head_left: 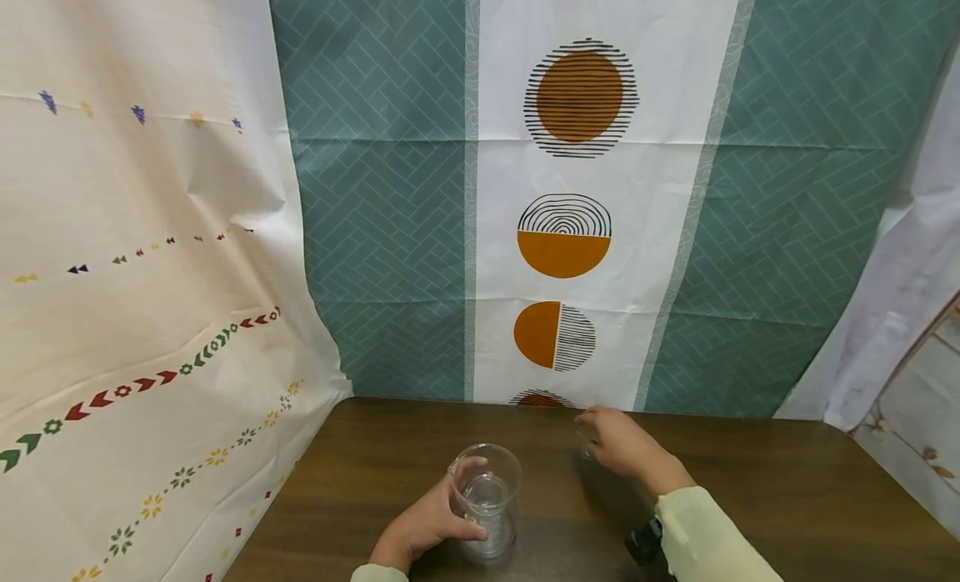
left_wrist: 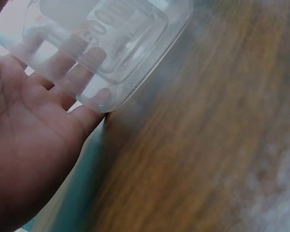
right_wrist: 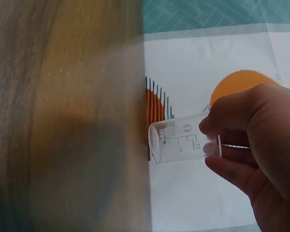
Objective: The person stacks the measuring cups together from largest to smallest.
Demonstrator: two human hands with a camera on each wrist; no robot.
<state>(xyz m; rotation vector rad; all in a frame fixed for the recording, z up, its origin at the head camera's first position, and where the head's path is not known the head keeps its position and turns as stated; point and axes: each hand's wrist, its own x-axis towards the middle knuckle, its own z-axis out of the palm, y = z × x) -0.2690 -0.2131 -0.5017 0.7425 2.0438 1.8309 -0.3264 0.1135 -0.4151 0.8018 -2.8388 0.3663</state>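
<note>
My left hand (head_left: 433,519) grips a large clear beaker (head_left: 504,515), thumb on the near side and fingers behind it. Inside its wall a second outline shows; whether this is a nested vessel or liquid I cannot tell. In the left wrist view the fingers (left_wrist: 70,67) curve behind the clear beaker wall (left_wrist: 149,58), which bears pale lettering. Farther back and to the right, my right hand (head_left: 618,440) pinches a small clear beaker (right_wrist: 178,140) near its rim. Printed graduations mark its side. Its base points down at the tabletop; contact with the wood is unclear.
Both hands are over a dark brown wooden table (head_left: 750,482). A teal and white patterned cloth (head_left: 375,232) hangs behind its back edge. Cream cloth (head_left: 150,357) drapes along the left side. A dark object (head_left: 643,542) sits by the right sleeve.
</note>
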